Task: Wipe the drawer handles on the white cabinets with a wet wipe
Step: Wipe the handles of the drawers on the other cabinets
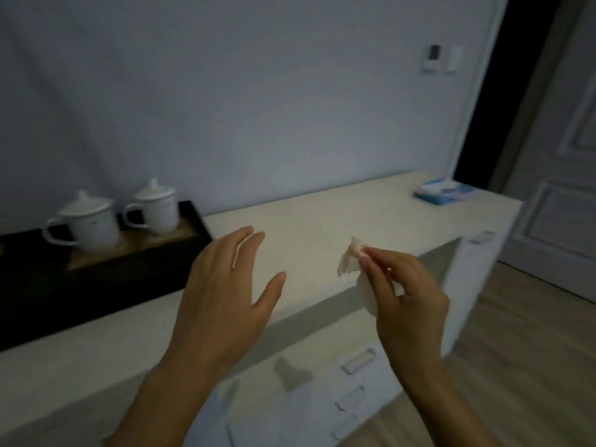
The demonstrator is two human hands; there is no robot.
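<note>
Head view, the only one. Right hand (408, 295) pinched on a crumpled wet wipe (350, 264), held in the air above the front edge of the cabinet top (322, 221), thumb and forefinger closed on the upper bunch, the rest of the wipe hanging toward the palm. Left hand (225, 285) spread wide and empty, palm down, hovering over the top at about 9 o'clock from the wipe, well apart from it.

Nearest drawer handles (358, 361) down the white cabinet front, at roughly 6 o'clock from the right hand, stacked one under another; lower ones (348, 398) blurred. Each a short pale bar, long axis lying across the drawer front, tilted slightly up to the right as seen here. One more handle (481, 237) farther off at about 2 o'clock, near the cabinet's far end.

Right hand clearly nearer the stacked handles than the left, and already carrying the wipe. Judged from this: no handle touched yet; a drop straight down past the top's edge needed, then strokes along each bar's length.

Off to 10 o'clock, two lidded mugs (93, 221) on a dark tray (96, 279); a wipe packet (446, 190) at 1 o'clock on the far corner.
</note>
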